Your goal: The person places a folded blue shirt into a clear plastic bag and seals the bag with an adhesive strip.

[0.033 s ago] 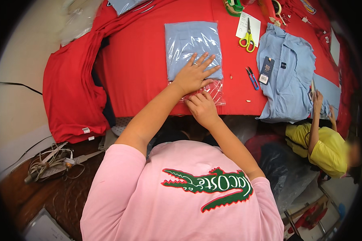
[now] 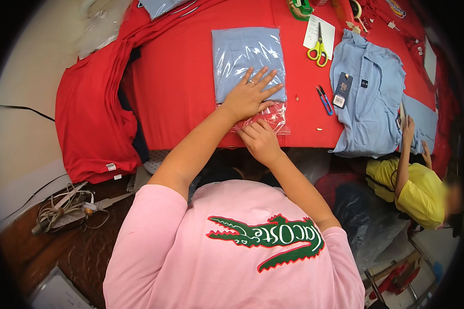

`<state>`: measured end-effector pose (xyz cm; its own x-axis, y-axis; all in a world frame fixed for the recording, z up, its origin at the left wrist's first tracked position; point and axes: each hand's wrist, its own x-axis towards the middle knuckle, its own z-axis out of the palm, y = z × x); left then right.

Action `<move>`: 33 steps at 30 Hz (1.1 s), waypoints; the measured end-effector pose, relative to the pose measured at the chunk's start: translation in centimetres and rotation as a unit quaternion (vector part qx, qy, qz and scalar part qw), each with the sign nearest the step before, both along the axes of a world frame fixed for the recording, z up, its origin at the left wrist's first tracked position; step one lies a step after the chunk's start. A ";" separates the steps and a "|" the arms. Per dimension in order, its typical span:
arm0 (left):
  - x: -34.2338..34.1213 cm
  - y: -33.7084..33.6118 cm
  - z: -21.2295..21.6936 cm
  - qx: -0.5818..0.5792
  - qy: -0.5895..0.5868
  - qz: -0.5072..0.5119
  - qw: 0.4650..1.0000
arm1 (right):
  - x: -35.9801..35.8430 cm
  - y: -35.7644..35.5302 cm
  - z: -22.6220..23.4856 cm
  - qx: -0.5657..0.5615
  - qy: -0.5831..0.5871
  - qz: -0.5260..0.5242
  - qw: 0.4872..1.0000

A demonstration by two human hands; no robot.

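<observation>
- Worktop (image 2: 172, 110), covered in red cloth, carries the work; the bagging looks well advanced, judging by how things lie.
- Loose blue shirt (image 2: 370, 95) to the right, tagged and rumpled, lies outside any bag – so it is left undone so far.
- Clear bag (image 2: 279, 117) sits on the worktop in front of the person, glossy with highlights; its near end is slack, creased and see-through, and whether it is sealed cannot be told.
- Folded garment (image 2: 245, 47), light blue, is already inside: a neat, flat rectangle filling the far part of the bag, so folding and insertion appear done.
- Left hand (image 2: 246, 95) spreads flat over the garment's near right part, fingers fanned on the film.
- Right hand (image 2: 260, 138) curls at the near edge – whether it pinches film is unclear.
</observation>
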<state>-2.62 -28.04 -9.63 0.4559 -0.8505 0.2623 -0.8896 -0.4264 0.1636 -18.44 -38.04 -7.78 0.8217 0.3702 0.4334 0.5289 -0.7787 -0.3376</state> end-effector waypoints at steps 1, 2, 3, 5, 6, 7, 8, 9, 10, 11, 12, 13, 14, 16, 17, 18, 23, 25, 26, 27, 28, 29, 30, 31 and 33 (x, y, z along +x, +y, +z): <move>0.0 0.1 0.0 -0.003 -0.001 0.000 1.000 | -0.3 -0.3 0.0 0.008 -0.005 0.009 1.000; 0.0 0.1 0.1 -0.007 -0.001 0.002 1.000 | -0.7 -0.7 0.1 0.016 -0.009 0.020 1.000; -0.1 0.1 0.1 -0.004 0.002 0.006 1.000 | -1.0 -1.0 0.0 0.013 0.001 0.041 0.999; -0.2 0.0 0.3 0.002 0.007 0.012 1.000 | -1.6 -1.4 -0.1 0.007 0.019 0.081 0.996; -0.2 0.0 0.4 0.004 0.007 0.012 1.000 | -1.8 -1.5 -0.1 0.007 0.010 0.080 0.997; -0.2 -0.1 0.4 0.005 0.008 0.010 1.000 | -2.0 -1.5 -0.1 0.008 0.001 0.079 0.997; -0.2 -0.2 0.5 0.005 0.008 0.009 1.000 | -2.1 -1.6 0.0 0.006 -0.009 0.077 0.997; -0.2 -0.3 0.5 0.008 0.006 0.011 1.000 | -2.4 -1.5 -0.2 0.020 0.013 0.056 0.998; -0.2 -0.4 0.6 0.010 0.004 0.012 1.000 | -2.8 -1.3 -0.7 0.033 0.035 0.034 0.998; -0.3 -0.3 0.3 0.014 0.003 0.015 1.000 | -2.7 -0.8 -0.2 0.048 0.058 0.013 0.997; -0.1 -0.2 0.0 0.019 -0.001 0.014 1.000 | -2.5 -0.5 0.4 0.050 0.083 -0.016 0.995; 0.1 -0.2 -0.2 0.023 -0.005 0.014 1.000 | -2.2 0.1 0.9 0.052 0.108 -0.045 0.992; 0.0 -0.1 -0.5 0.029 -0.008 0.013 0.999 | -2.0 0.6 1.9 0.054 0.134 -0.075 0.987; -0.1 -0.2 -0.4 0.032 -0.002 0.013 0.999 | -0.8 1.3 2.6 0.046 0.037 -0.086 0.995; -0.1 -0.2 -0.4 0.035 0.001 0.014 0.999 | -0.1 1.4 2.8 0.042 -0.013 -0.090 0.995; 0.0 -0.2 -0.5 0.036 -0.005 0.013 0.999 | 0.6 1.3 2.9 0.055 -0.016 -0.079 0.995; 0.1 -0.2 -0.5 0.059 -0.019 0.014 0.998 | 1.2 1.6 1.9 0.190 0.072 -0.115 0.972; 0.2 -0.3 -0.7 0.067 -0.023 0.016 0.997 | 0.7 2.6 1.9 0.243 0.185 -0.151 0.940; 0.2 -0.4 -0.7 0.070 -0.024 0.017 0.997 | 0.4 3.0 2.0 0.268 0.241 -0.169 0.918; 0.2 -0.4 -0.7 0.065 -0.020 0.016 0.998 | 0.3 3.2 1.8 0.264 0.242 -0.171 0.918; 0.1 -0.3 -0.6 0.060 -0.016 0.016 0.998 | 0.2 3.3 1.4 0.260 0.242 -0.173 0.919; 0.1 -0.2 -0.6 0.055 -0.013 0.015 0.998 | 0.2 3.4 1.5 0.256 0.242 -0.175 0.919; 0.1 -0.2 -0.5 0.051 -0.010 0.014 0.999 | 0.2 3.3 1.5 0.246 0.254 -0.171 0.920; 0.1 -0.2 -0.5 0.047 -0.008 0.013 0.999 | 0.3 3.1 1.6 0.235 0.265 -0.166 0.920; 0.1 -0.2 -0.3 0.040 -0.003 0.009 0.999 | 0.1 3.2 1.5 0.217 0.235 -0.159 0.934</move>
<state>-2.50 -28.25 -9.89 0.4702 -0.8604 0.1964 -0.8824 -0.4543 0.1223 -18.32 -34.84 -6.32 0.9974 -0.0519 0.0493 0.0077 -0.6073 -0.7944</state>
